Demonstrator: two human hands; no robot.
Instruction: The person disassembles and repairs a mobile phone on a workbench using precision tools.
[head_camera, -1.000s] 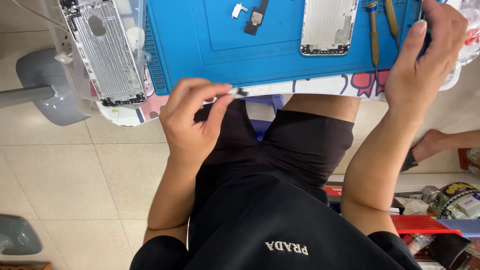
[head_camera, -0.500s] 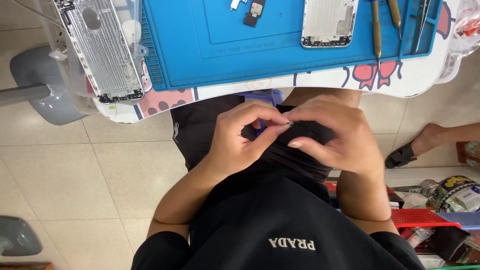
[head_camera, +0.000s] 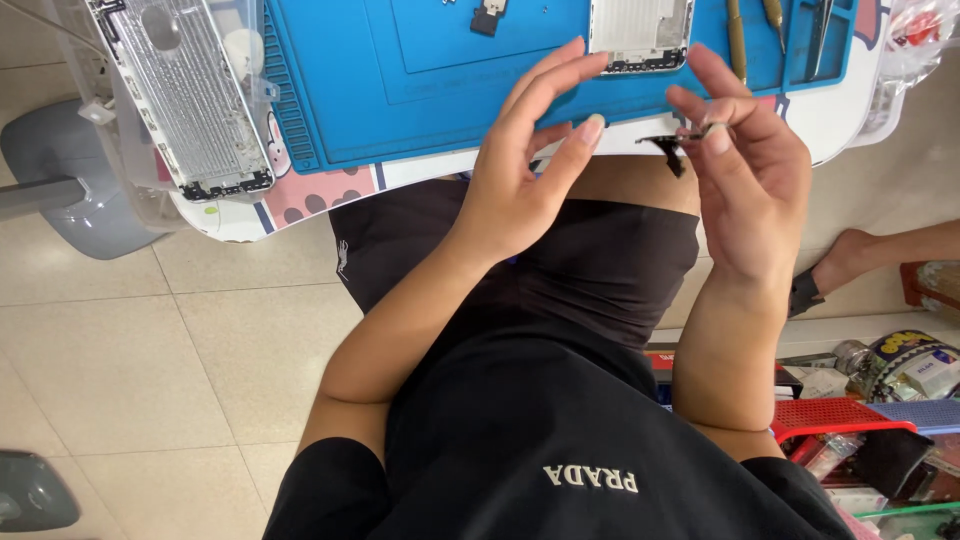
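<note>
— What's the right hand (head_camera: 750, 190) doing?
— Its fingers (head_camera: 715, 125) pinch a small dark part (head_camera: 672, 150) at the table (head_camera: 850, 105) edge, just below the blue mat (head_camera: 420, 90).
— And the left hand (head_camera: 520, 185)?
— Fingers spread, empty, beside the part.

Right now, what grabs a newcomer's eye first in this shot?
The bright blue mat across the top of the table, with a silver phone shell lying on it. Just below its edge, the right hand pinches a small dark part in its fingertips, while the left hand hovers open beside it. A second, bigger metal shell lies at the table's left end.
</note>
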